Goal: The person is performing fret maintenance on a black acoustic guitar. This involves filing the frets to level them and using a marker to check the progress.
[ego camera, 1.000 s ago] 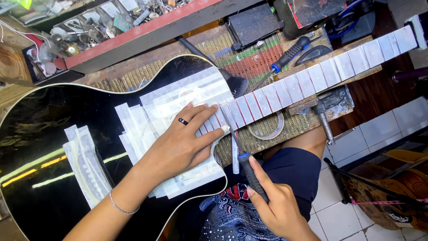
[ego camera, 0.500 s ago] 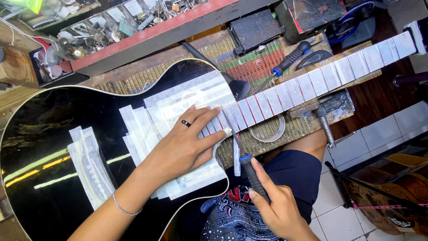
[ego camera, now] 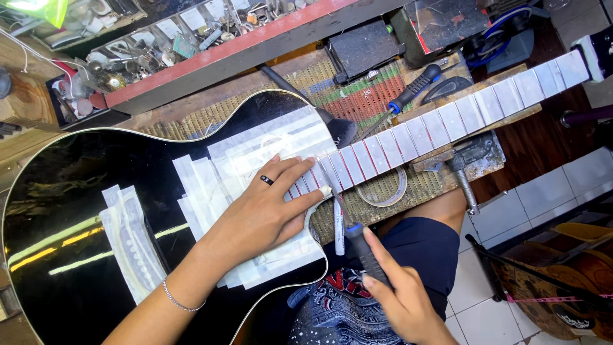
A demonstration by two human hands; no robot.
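Two hands at a taped-up black guitar, file on the frets.

R hand (ego camera: 402, 300), nearest cam at bottom edge, fist closed round dark handle of a slim file (ego camera: 338, 220); file blade runs up to the low end of the neck (ego camera: 447, 124), tip by the L thumb. L hand (ego camera: 268, 207) lies flat, fingers spread wide, holding nothing, pressing on white masking tape (ego camera: 255, 153) over the guitar body (ego camera: 64, 191) where neck joins; black ring on one finger, thin bracelet at wrist. Fretboard masked w/ tape strips betw. frets, runs up-right across a woven mat (ego camera: 357, 102). Beyond neck: screwdriver (ego camera: 408, 92) w/ blue-black grip, then red-edged shelf (ego camera: 242, 51) w/ small parts, farthest.
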